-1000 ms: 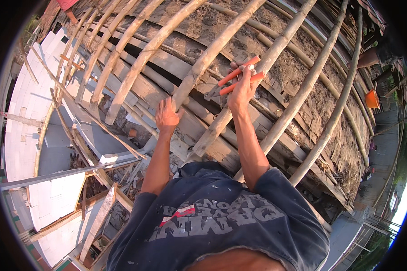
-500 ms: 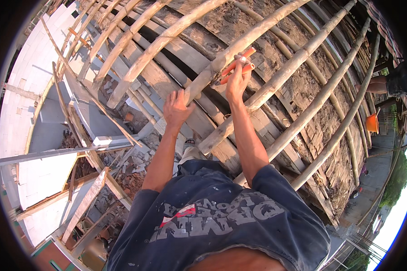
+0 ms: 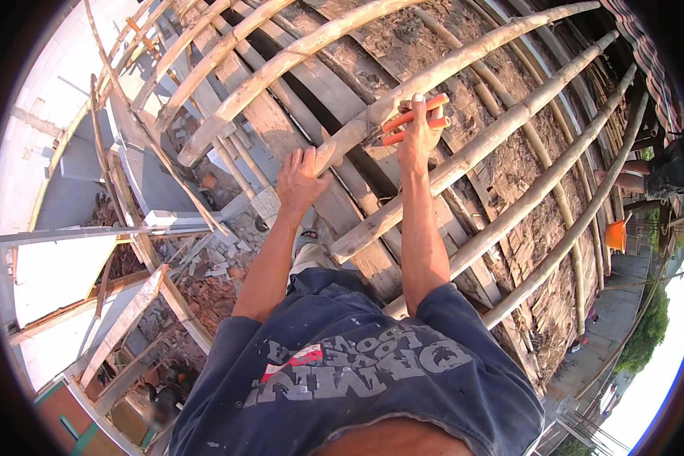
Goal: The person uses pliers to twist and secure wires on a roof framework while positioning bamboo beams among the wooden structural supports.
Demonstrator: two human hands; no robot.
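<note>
My right hand (image 3: 422,137) is closed around the orange handles of pliers (image 3: 436,102). Their dark jaws point left, close against a round wooden pole (image 3: 403,90); whether they bite on something there is too small to tell. At the near end of that same pole is my left hand (image 3: 302,181), its fingers and thumb on either side of the cut end. Beneath both hands run grey planks (image 3: 334,201) with dark gaps between them.
More poles (image 3: 520,99) lie slantwise across the planks. Broken rubble (image 3: 220,273) and low white walls (image 3: 53,281) stand on the lower left. An orange bucket (image 3: 615,235) hangs at the right, near another person's leg (image 3: 632,181).
My right hand has turned at the wrist, swinging the pliers' handles a little to the right. The left hand stays on the pole's end. The whole view has shifted slightly.
</note>
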